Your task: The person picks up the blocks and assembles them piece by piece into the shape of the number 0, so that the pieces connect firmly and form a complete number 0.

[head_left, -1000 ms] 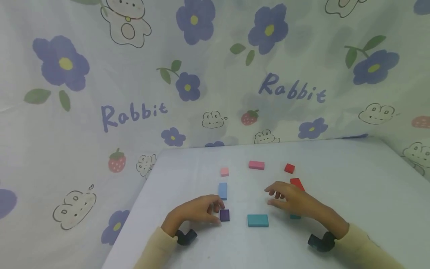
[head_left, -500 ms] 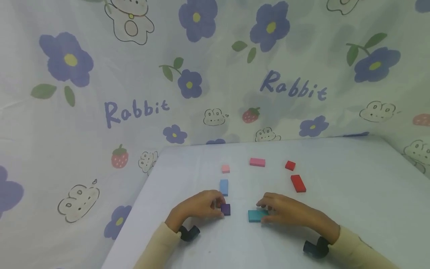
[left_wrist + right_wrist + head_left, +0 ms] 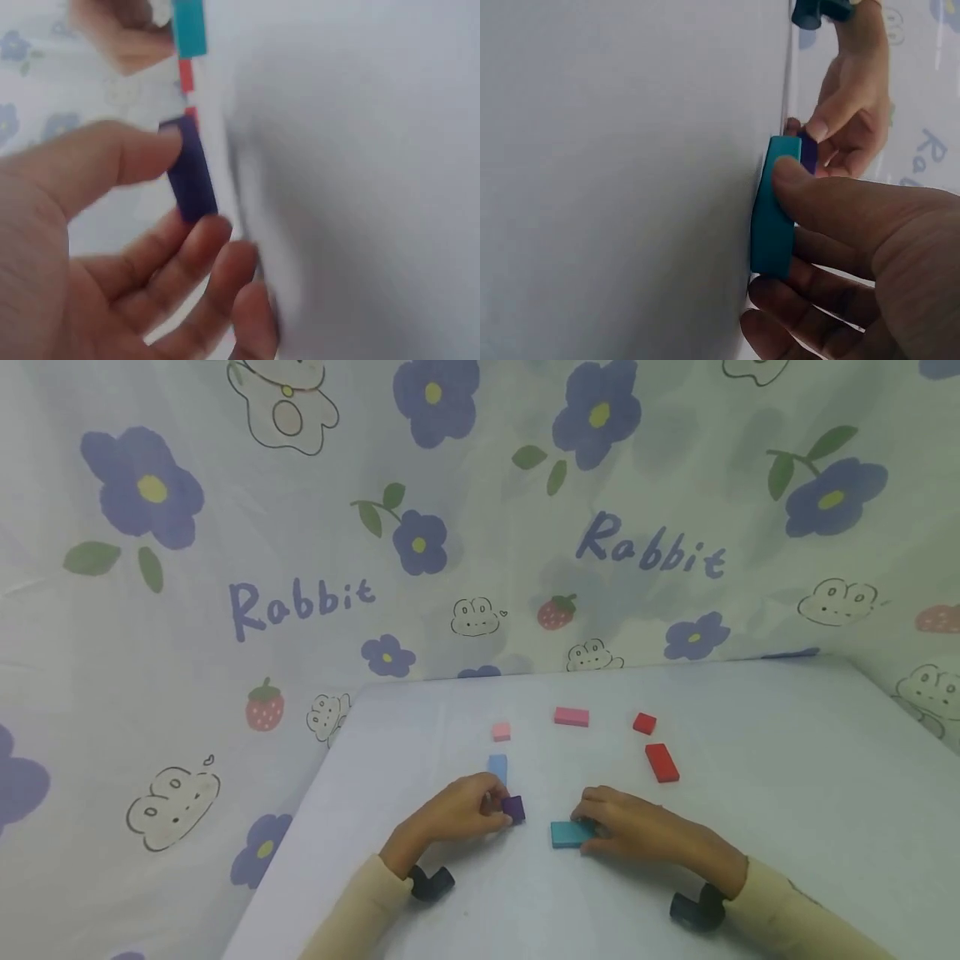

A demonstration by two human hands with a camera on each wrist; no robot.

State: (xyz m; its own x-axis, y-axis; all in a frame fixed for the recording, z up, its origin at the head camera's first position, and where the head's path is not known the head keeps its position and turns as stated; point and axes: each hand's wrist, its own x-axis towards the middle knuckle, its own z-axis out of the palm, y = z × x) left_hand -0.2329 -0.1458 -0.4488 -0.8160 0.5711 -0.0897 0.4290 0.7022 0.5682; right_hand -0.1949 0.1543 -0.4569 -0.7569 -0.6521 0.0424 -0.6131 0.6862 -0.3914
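Purple block (image 3: 513,810), now turned askew, pinched by left hand (image 3: 461,808)

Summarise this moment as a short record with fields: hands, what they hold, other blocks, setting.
Left hand: pinches the dark purple block between thumb and fingers
Right hand: grips the teal block, covering part of it in the head view
Left side: light blue block, light pink block beyond it
Far side: pink block
Right side: small red block, longer red block nearer
Surface: white table
Backdrop: cloth printed with flowers and "Rabbit"
Unclear: whether the dark purple block is lifted
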